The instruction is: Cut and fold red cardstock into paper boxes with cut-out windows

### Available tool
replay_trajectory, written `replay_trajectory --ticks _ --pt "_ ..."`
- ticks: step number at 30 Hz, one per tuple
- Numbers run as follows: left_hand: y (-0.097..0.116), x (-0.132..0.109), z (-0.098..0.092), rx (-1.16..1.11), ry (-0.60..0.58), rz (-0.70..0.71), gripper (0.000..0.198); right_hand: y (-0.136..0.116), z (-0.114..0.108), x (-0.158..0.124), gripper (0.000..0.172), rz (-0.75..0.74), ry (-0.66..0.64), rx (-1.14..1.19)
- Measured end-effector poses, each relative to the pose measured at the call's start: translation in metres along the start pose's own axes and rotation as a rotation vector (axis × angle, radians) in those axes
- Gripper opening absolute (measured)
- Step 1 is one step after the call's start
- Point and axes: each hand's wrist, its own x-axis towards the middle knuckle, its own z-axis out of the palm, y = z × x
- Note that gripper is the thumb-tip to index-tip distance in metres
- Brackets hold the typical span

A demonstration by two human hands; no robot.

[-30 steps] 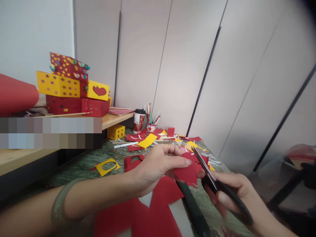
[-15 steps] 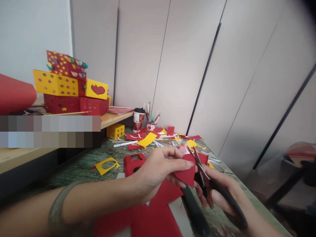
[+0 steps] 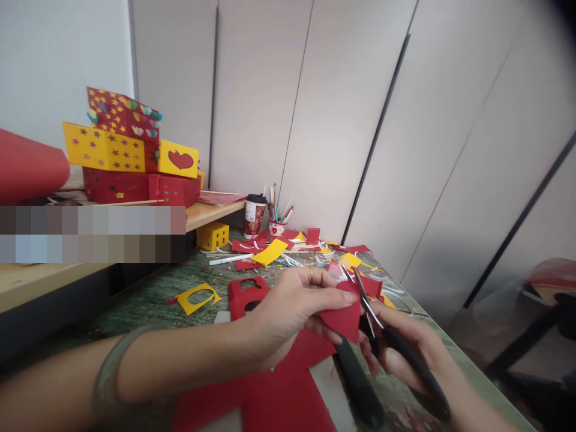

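My left hand [image 3: 299,306] pinches a small piece of red paper [image 3: 342,321] between thumb and fingers, above the table. Black-handled scissors [image 3: 416,366] are in my right hand [image 3: 400,342], their blades parted and pointing up and away beside the paper's right edge. Whether the blades touch the paper I cannot tell. Below my hands lie larger red sheets [image 3: 283,402]. A red cut-out piece [image 3: 245,291] with dark holes sits just behind my left wrist. Under the scissors a long black object [image 3: 360,384] lies partly hidden.
Paper scraps [image 3: 270,252] cover the far end of the green table [image 3: 148,300], with a yellow cut-out frame [image 3: 198,298] nearer. A lidded paper cup [image 3: 255,216] and a pen holder [image 3: 277,227] stand by the wall. Decorated boxes [image 3: 121,153] are stacked on the wooden shelf [image 3: 211,214].
The whole view has shifted slightly. My hands keep nearly the same pose, with the red paper and scissors still held close together.
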Motion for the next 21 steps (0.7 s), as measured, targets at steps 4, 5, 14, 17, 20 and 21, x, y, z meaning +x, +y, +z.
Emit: replay_trajectory --ticks 4,5,14,17,20,21 --pt "0.000 0.000 0.000 0.014 0.008 0.000 0.017 -0.013 0.003 -0.003 0.009 -0.014 0.059 -0.105" --pt "0.000 0.000 0.000 0.019 0.013 -0.003 0.017 -0.018 0.004 -0.003 0.012 -0.022 0.074 -0.127" --pt "0.003 0.000 0.000 0.038 0.013 -0.004 0.019 -0.039 -0.001 -0.001 0.026 -0.022 0.033 -0.159" --pt "0.004 0.000 0.000 0.050 -0.008 0.000 0.019 -0.044 -0.001 0.001 0.029 -0.033 0.027 -0.132" --pt "0.005 0.000 0.000 0.060 -0.027 0.002 0.018 -0.047 0.000 0.002 0.033 -0.035 0.042 -0.111" --pt "0.005 0.000 0.000 0.064 -0.031 0.001 0.018 -0.047 0.000 0.002 0.032 -0.030 0.040 -0.111"
